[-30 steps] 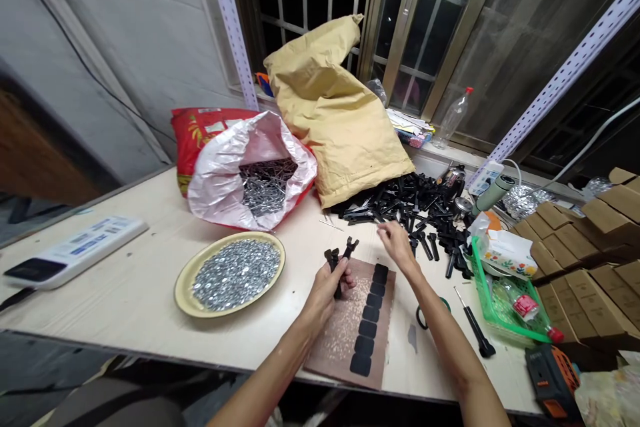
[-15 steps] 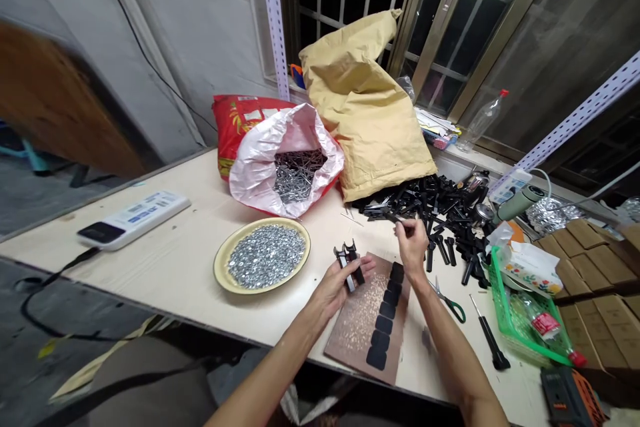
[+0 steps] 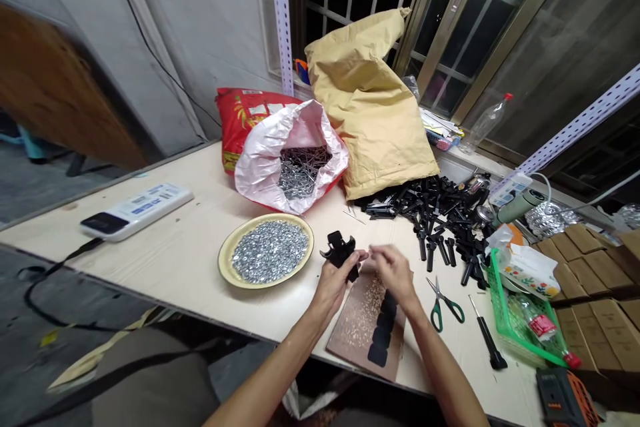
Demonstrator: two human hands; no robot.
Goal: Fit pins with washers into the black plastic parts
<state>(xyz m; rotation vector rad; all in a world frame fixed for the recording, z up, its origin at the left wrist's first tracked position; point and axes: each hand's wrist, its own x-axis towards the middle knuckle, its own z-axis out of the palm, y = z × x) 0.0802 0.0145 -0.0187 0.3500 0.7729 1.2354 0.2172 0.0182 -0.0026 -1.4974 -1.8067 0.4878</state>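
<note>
My left hand [image 3: 334, 283] is closed round a small bunch of black plastic clip parts [image 3: 339, 250], held upright above the table. My right hand [image 3: 393, 270] has come in beside it, fingers pinched at the bunch; what they pinch is too small to name. Under both hands lies a brown board [image 3: 357, 320] with a row of black pads [image 3: 383, 333]. A heap of the same black parts [image 3: 435, 213] lies to the right rear, spilling from a tan paper sack [image 3: 373, 107].
A yellow dish of small metal pieces [image 3: 267, 257] sits left of my hands; behind it an open bag of metal pins [image 3: 297, 160]. Green scissors [image 3: 443, 303], a black screwdriver [image 3: 487, 340], a green basket [image 3: 520, 307] and cardboard boxes [image 3: 595, 267] lie right. A white scale [image 3: 135, 210] sits far left.
My right hand drew back from the heap of black parts to meet the left hand at the bunch. The view swung leftward, then settled.
</note>
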